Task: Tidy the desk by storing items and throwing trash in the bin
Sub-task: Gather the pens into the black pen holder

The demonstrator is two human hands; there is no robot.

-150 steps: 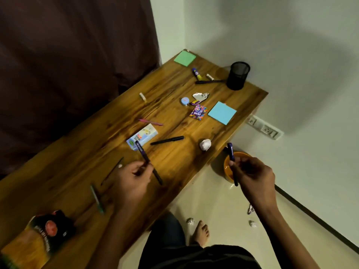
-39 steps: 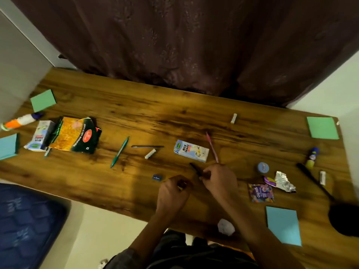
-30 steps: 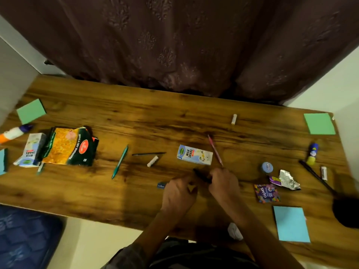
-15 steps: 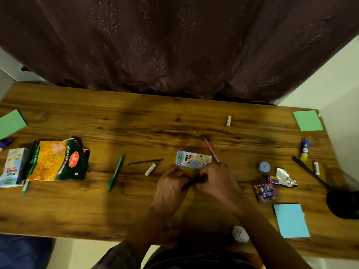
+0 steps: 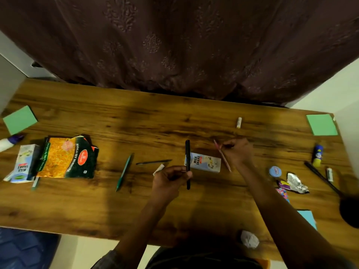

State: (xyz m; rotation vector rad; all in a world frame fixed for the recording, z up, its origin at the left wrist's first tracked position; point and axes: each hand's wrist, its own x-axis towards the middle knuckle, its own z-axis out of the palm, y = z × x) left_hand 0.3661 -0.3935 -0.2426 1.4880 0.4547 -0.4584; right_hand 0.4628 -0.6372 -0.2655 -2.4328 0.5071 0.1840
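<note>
A wooden desk (image 5: 174, 117) is stretching across the view under a dark curtain (image 5: 184, 45). A snack packet (image 5: 68, 158) is lying at the left beside a milkshake carton (image 5: 23, 162). A second milkshake carton (image 5: 206, 163) is sitting centre, between the hands. The left hand (image 5: 169, 179) is gripping a black pen (image 5: 187, 164) in curled fingers, holding it upright over that carton's left end. The right hand (image 5: 238, 151) is pinching a pink pencil (image 5: 223, 157) lying just right of the carton. A green pen (image 5: 124, 171), a thin black pencil (image 5: 153, 162) and a crumpled paper ball (image 5: 249, 239) are lying nearby.
</note>
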